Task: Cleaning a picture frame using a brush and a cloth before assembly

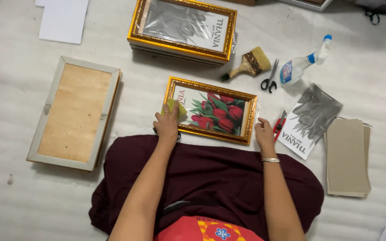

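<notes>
My left hand [166, 126] presses yellow cloth [175, 108] on gold-framed tulip picture [211, 110] | right hand [263, 133], fingers loose, steadies frame | wiping underway, finished stack [182, 29] behind.

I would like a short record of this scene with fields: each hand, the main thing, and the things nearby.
left hand: presses a yellow-green cloth on the glass of the frame
right hand: rests at the frame's right edge, holds nothing
main thing: gold frame with a red tulip picture, flat on the floor
nearby: brush, scissors, spray bottle, red cutter, stack of gold frames
</notes>
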